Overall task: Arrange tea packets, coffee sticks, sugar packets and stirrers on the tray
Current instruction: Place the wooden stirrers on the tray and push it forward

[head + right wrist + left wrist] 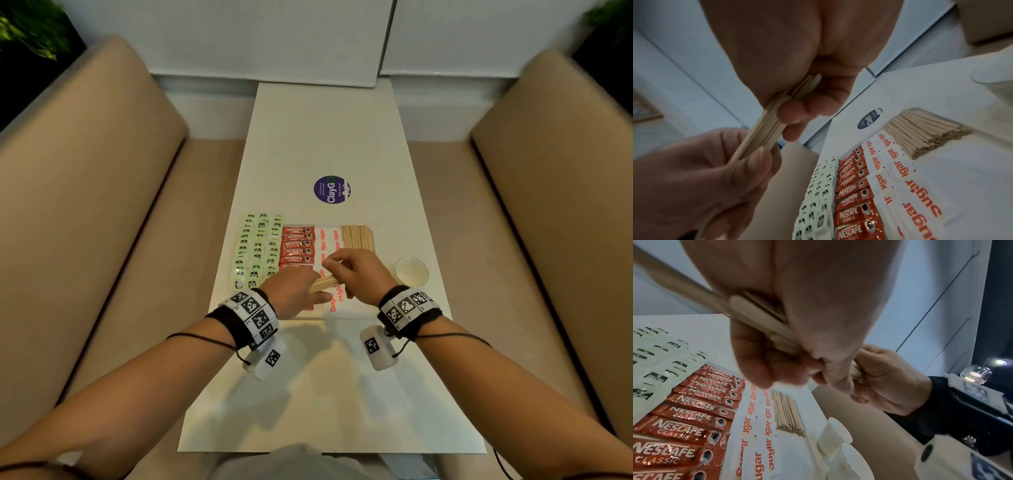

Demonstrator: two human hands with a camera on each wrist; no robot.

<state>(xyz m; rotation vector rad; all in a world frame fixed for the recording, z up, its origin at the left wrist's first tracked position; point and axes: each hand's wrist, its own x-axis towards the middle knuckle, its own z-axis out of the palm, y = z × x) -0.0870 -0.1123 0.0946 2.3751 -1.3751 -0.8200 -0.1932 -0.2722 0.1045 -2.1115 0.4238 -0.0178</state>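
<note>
Stirrers [323, 283] between fingers [792, 112] of both hands

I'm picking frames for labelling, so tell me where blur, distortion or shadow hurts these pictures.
Head view: wide-angle bends the sofas; hands shadow the near table. Left wrist view: left hand blurred, coffee sticks sharp. Right wrist view: held stirrers soft.

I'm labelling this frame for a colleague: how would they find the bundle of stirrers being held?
On the white table, above the sugar packets, both hands meet. The left hand and right hand grip the held stirrers together, unlike the stirrer pile lying flat behind.
</note>
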